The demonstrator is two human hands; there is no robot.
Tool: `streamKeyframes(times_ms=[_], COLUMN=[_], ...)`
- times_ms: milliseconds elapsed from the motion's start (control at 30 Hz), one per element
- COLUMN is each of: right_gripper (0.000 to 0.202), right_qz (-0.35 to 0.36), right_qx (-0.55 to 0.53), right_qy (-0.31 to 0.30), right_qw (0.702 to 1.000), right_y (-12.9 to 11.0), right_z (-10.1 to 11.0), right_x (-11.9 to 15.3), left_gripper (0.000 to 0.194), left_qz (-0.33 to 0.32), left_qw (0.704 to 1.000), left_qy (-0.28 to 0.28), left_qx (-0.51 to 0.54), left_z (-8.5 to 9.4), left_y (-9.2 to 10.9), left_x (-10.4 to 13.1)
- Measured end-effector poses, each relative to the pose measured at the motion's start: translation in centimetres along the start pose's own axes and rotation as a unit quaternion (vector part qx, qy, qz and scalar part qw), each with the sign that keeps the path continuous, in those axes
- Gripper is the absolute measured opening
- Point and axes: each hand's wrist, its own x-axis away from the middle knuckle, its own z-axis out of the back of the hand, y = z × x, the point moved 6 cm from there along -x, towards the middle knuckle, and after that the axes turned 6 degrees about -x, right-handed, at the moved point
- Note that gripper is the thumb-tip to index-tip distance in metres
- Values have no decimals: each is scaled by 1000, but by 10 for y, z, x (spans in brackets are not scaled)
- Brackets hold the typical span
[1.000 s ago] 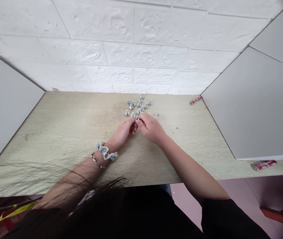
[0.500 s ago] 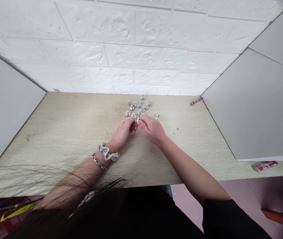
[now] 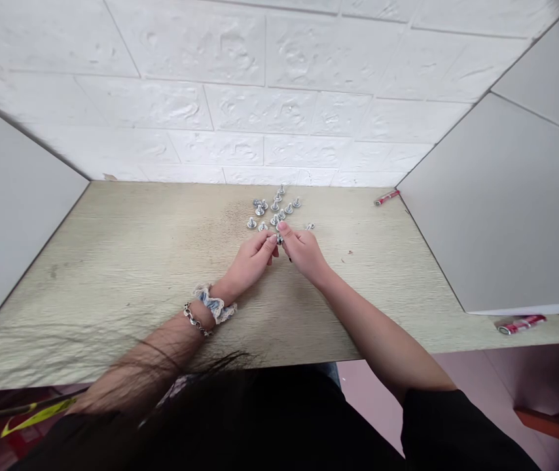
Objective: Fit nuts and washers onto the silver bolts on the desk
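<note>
The left hand and the right hand together pinch a small silver metal fastener between their fingertips. It is just above the pale wood-grain table, near the group of silver metal screws.

Both hands have met just on the wearer's side of the bolt cluster, left hand and right hand pinching a small metal piece between them. Behind the cluster rises a white brick-patterned wall. Well right of it I see one red battery, and another nearer the wearer.
</note>
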Motion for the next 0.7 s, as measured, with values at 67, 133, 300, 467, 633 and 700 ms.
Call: streamKeyframes(times_ms=[67, 133, 300, 467, 633, 700], right_gripper=[59, 55, 42, 33, 23, 20], right_qz=[17, 36, 58, 81, 98, 102], right_qx=[16, 28, 45, 45, 43, 48], right_qy=[2, 6, 4, -17, -34, -36], right_qw=[1000, 999, 997, 996, 994, 993], right_y=[-3, -6, -11, -12, -12, -11], right_z=[1, 1, -1, -4, -7, -8], right_x=[1, 2, 4, 4, 5, 4], left_gripper=[31, 30, 29, 31, 32, 31], left_qz=[-3, -3, 15, 62, 93, 97], left_qw=[1000, 1000, 1000, 994, 985, 983], left_qy=[1, 1, 8, 22, 25, 29], left_qx=[-6, -4, 26, 81, 142, 156], left_z=[0, 0, 2, 3, 0, 0], left_y=[0, 1, 0, -2, -9, -11], left_x=[0, 0, -2, -2, -2, -2])
